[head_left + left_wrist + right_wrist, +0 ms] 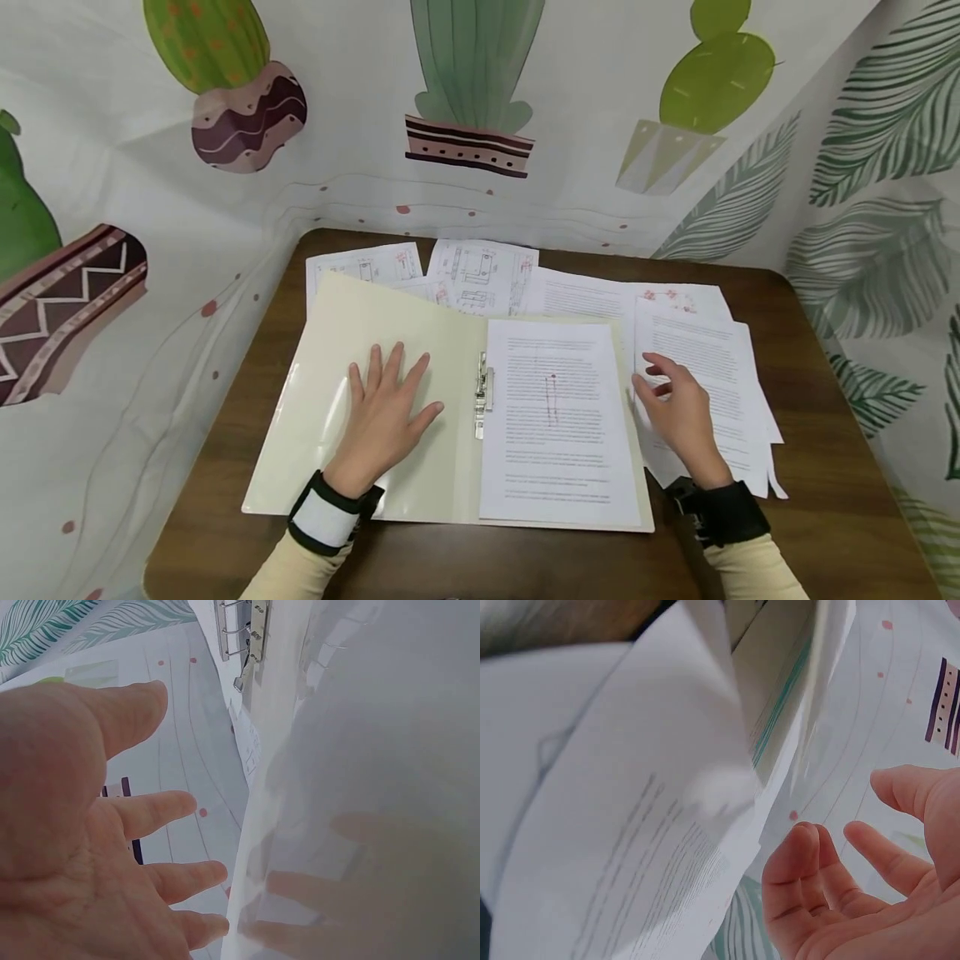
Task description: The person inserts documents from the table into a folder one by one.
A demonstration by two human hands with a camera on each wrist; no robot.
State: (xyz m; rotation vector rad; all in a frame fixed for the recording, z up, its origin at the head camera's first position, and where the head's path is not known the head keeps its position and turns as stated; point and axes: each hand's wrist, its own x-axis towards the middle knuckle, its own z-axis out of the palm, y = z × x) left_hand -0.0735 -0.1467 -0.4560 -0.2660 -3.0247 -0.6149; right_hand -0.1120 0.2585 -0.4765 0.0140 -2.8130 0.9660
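A cream file folder (296,417) lies opened flat on the table. My left hand (382,421) is over its left cover with fingers spread and palm down; the left wrist view shows their blurred reflection in the glossy cover (405,787). A metal clip (482,396) runs along the spine. On the right half is a printed page (555,467) with thin red marks near its middle. My right hand (682,417), fingers loosely bent and nothing between them, hovers beside the folder's right edge, over loose printed sheets (705,358). The right wrist view shows the thumb (911,791) apart from the fingers.
Sheets with line drawings (480,262) stick out behind the folder, overlapping one another. More printed papers (577,292) spread toward the right along the brown wooden table (817,517). A cloth backdrop (345,108) with cactus and leaf prints hangs behind and beside the table.
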